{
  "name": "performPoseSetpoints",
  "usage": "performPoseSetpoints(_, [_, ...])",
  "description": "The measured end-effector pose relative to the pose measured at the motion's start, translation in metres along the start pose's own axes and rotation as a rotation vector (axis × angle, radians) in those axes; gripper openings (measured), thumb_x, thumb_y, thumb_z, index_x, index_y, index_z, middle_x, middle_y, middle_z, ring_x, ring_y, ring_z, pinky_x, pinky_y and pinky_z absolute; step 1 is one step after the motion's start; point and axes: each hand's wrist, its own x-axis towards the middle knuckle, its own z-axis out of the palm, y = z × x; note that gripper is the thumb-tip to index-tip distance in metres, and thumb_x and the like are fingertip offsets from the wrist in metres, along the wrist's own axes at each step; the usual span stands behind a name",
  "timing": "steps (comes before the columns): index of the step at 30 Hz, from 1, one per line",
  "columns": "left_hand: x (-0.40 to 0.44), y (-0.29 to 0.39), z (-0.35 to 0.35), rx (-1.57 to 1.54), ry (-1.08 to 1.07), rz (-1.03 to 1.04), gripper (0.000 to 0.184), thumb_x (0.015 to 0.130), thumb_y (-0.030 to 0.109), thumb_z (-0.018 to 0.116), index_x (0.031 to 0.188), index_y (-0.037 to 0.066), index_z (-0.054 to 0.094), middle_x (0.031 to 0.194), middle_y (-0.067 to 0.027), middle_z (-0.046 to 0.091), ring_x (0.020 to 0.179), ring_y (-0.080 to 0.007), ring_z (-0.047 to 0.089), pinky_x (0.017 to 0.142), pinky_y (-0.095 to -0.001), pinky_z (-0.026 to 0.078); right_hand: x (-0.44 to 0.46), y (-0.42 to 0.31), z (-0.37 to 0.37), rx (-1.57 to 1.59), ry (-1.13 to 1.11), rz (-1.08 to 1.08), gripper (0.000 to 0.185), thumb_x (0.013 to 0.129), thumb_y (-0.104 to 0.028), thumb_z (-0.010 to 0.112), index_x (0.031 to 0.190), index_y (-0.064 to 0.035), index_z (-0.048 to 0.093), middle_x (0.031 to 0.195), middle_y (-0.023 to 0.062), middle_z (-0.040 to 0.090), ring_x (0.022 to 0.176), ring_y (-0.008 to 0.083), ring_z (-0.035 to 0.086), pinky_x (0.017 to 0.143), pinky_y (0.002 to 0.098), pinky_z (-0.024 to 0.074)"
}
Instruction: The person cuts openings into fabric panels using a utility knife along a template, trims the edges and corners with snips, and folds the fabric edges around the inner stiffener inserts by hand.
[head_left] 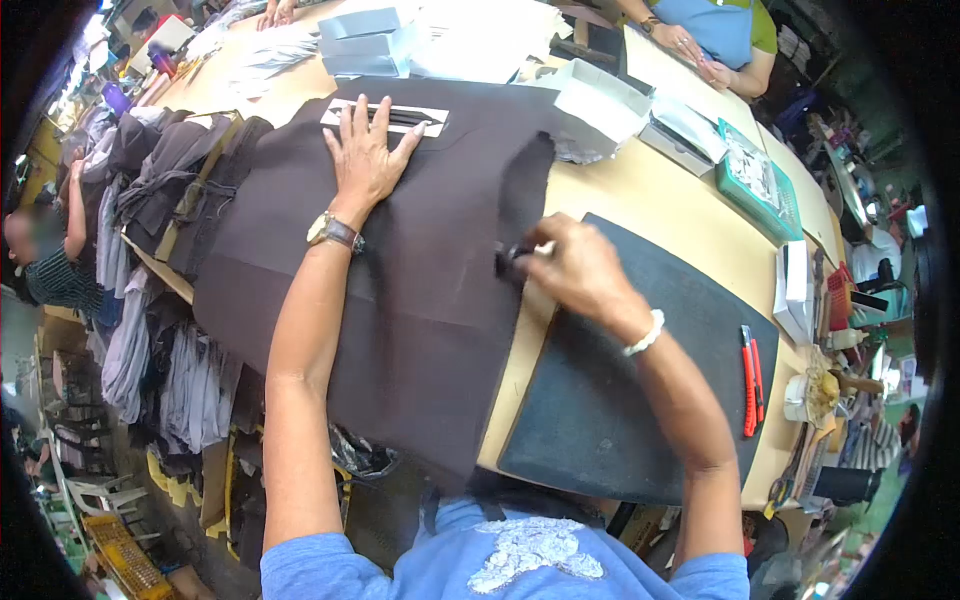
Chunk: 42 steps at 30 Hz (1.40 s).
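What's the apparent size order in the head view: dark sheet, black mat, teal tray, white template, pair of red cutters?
1. Dark sheet
2. Black mat
3. Teal tray
Unranked: white template and red cutters; too alike, and the left hand covers part of the template.

No text, label, brand, number or sign can be read. The dial of the wristwatch (320, 228), just behind the left hand (368, 158), is too small to make out, and so is any marking on the red cutters (750, 388) to the right of the right hand (580, 265).
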Motion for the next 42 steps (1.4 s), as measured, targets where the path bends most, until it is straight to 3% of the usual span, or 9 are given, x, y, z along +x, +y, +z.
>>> performPoseSetpoints(3, [-0.003,-0.001,0.003,-0.023,0.053,0.007,0.071,0.085,0.062,0.044,0.135,0.011,0.042,0.143,-0.02,0.031,0.136,-0.0367,0.02,0.105,-0.0624,0.011,0.003,-0.013,0.023,-0.043,0.258,-0.248,0.033,0.072,-0.02,0.063,0.098,0.0007,0.06,0.095,0.0177,0.058,0.09,0.0354,0.059,0.08,0.0431,0.0481])
performPoseSetpoints(6, [-0.004,0.0,0.001,-0.023,0.049,-0.001,0.071,0.085,0.061,0.044,0.136,0.012,0.042,0.143,-0.019,0.031,0.135,-0.0371,0.02,0.105,-0.0627,0.013,0.013,-0.026,0.026,-0.165,0.138,-0.283,0.034,0.071,-0.018,0.064,0.099,0.0004,0.059,0.095,0.0172,0.058,0.089,0.0342,0.059,0.08,0.0418,0.0485])
performPoseSetpoints(17, [0.011,0.023,-0.035,0.088,-0.158,-0.027,0.068,0.085,0.055,0.047,0.137,0.012,0.039,0.145,-0.0206,0.025,0.136,-0.0396,0.015,0.104,-0.0657,0.009,-0.035,0.024,-0.035,-0.279,0.339,-0.075,0.019,0.08,-0.012,0.059,0.096,-0.0019,0.06,0.091,0.015,0.058,0.08,0.033,0.06,0.071,0.0413,0.0482])
performPoseSetpoints(24, [-0.006,0.067,-0.027,0.011,-0.155,0.112,0.072,0.081,0.059,0.053,0.135,0.013,0.042,0.143,-0.0202,0.03,0.135,-0.0394,0.019,0.1,-0.0699,0.012,-0.065,0.022,-0.094,-0.08,0.581,-0.01,0.019,0.08,-0.011,0.059,0.095,0.0003,0.064,0.087,0.0143,0.06,0.08,0.0287,0.059,0.071,0.0379,0.0461])
performPoseSetpoints(27, [-0.014,0.069,-0.022,-0.019,-0.146,0.113,0.076,0.076,0.058,0.059,0.136,0.014,0.041,0.143,-0.0191,0.031,0.136,-0.0377,0.019,0.101,-0.0695,0.011,-0.06,-0.005,-0.086,0.193,0.445,0.104,0.021,0.08,-0.012,0.06,0.096,0.0006,0.063,0.088,0.0146,0.061,0.081,0.0295,0.058,0.072,0.0376,0.0461])
performPoseSetpoints(30, [-0.02,0.067,-0.026,-0.02,-0.133,0.154,0.078,0.073,0.053,0.064,0.136,0.014,0.04,0.142,-0.0201,0.032,0.135,-0.0377,0.022,0.102,-0.0677,0.012,-0.041,-0.022,-0.05,0.206,0.515,-0.164,0.024,0.079,-0.015,0.061,0.097,-0.0001,0.062,0.088,0.0151,0.06,0.078,0.0302,0.059,0.07,0.038,0.0474])
performPoseSetpoints(35, [-0.006,0.036,-0.001,0.125,-0.119,0.307,0.052,0.092,0.046,0.041,0.134,0.014,0.044,0.139,-0.0078,0.042,0.129,-0.0346,0.035,0.099,-0.0711,0.012,-0.008,-0.043,0.007,0.189,0.501,-0.21,0.022,0.078,-0.016,0.061,0.096,-0.0021,0.063,0.089,0.0144,0.06,0.076,0.0309,0.06,0.068,0.0388,0.049])
performPoseSetpoints(38, [0.014,0.023,-0.018,-0.114,-0.093,0.376,0.036,0.094,0.03,0.042,0.121,0.011,0.056,0.118,-0.0096,0.059,0.115,-0.03,0.05,0.098,-0.0513,0.034,0.005,-0.028,0.036,0.009,0.36,-0.133,0.03,0.076,-0.021,0.064,0.098,0.0001,0.062,0.097,0.0158,0.059,0.092,0.0321,0.057,0.08,0.0414,0.047])
performPoseSetpoints(42, [0.015,-0.002,0.01,0.025,-0.11,0.456,0.04,0.097,0.03,0.036,0.132,0.015,0.047,0.139,-0.0094,0.043,0.131,-0.0308,0.034,0.108,-0.048,0.02,-0.032,-0.016,0.036,-0.276,0.327,-0.084,0.057,0.074,-0.033,0.067,0.115,0.0035,0.054,0.119,0.0208,0.048,0.122,0.0371,0.038,0.101,0.0496,0.0328])
